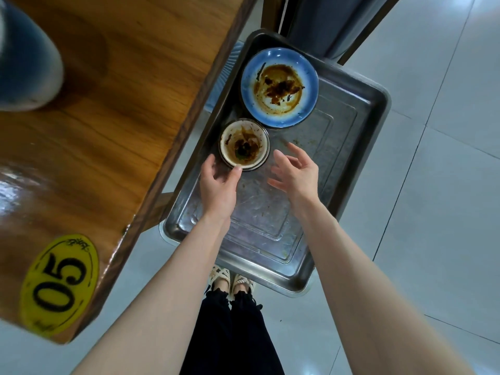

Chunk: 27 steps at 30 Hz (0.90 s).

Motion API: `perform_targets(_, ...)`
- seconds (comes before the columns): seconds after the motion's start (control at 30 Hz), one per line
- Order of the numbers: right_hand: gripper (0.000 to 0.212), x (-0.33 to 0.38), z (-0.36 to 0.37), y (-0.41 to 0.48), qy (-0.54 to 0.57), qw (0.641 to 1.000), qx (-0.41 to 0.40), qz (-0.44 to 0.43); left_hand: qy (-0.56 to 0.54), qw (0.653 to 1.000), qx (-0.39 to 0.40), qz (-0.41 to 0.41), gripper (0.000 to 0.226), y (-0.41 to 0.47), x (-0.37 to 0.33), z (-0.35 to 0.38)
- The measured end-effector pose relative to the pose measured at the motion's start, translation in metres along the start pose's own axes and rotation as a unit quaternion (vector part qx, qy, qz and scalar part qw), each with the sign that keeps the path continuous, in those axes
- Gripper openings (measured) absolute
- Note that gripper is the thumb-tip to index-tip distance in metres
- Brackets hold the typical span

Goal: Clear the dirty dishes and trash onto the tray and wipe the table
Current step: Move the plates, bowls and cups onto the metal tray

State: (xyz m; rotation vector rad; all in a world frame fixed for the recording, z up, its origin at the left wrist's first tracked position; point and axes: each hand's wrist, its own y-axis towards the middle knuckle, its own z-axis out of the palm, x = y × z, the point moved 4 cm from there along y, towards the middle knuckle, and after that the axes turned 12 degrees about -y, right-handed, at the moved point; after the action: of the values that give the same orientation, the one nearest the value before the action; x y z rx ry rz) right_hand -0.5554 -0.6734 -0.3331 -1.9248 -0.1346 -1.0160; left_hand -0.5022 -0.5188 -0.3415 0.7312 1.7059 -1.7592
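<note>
Beside a wooden bench [121,104], seen from the head camera, a scratched metal tray [270,212] sits lower than the bench top, its long left side running along the bench edge. At the tray's far end lies a blue plate [278,87], smeared with brown sauce. Just nearer than the plate, against the tray's left wall, stands a small bowl [243,144] with dark dregs in it; a second rim shows under it, so it may be stacked on another.

The left grip [217,185], a bare hand, cups the near-left side of the small bowl, with the thumb tip on the near rim and the fingers curled beside the left wall. The right grip [297,174], also bare, hovers over the middle of the tray just right of the small bowl, fingers spread and relaxed, holding nothing.

Left of the tray's near end, a yellow oval tag [59,285] reading "05" is stuck to the bench corner. Beyond the tray's near rim, sandals [232,282] and dark trousers show on a pale tiled floor [433,212].
</note>
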Motion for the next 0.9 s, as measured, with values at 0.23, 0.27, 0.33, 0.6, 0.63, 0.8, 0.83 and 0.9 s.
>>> perform_targets(0.23,0.045,0.028,-0.040,-0.052,-0.028,0.999,-0.018,-0.020,0.023,0.999,0.037,-0.001,0.057,-0.064,-0.024,0.010)
perform_targets(0.27,0.042,0.038,-0.046,-0.065,-0.027,0.999,-0.019,-0.027,0.022,0.998,0.051,0.005,0.057,-0.078,-0.035,0.013)
perform_targets(0.33,0.039,0.056,-0.056,-0.091,-0.025,0.999,-0.014,-0.041,0.025,0.996,0.078,0.020,0.057,-0.104,-0.057,0.016)
perform_targets(0.6,0.032,0.133,-0.076,-0.181,-0.042,0.994,-0.008,-0.096,0.017,0.988,0.125,0.087,0.056,-0.187,-0.147,0.017)
perform_targets(0.63,0.033,0.141,-0.076,-0.186,-0.050,0.993,-0.014,-0.102,0.016,0.988,0.122,0.095,0.057,-0.191,-0.155,0.016)
perform_targets(0.8,0.035,0.200,-0.058,-0.228,-0.066,0.985,-0.017,-0.159,-0.004,0.983,0.109,0.150,0.055,-0.221,-0.219,-0.011)
perform_targets(0.83,0.034,0.211,-0.052,-0.236,-0.065,0.984,-0.014,-0.167,-0.008,0.982,0.104,0.157,0.054,-0.223,-0.232,-0.018)
perform_targets(0.9,0.035,0.232,-0.037,-0.251,-0.061,0.980,-0.004,-0.188,-0.019,0.981,0.090,0.169,0.052,-0.227,-0.257,-0.035)
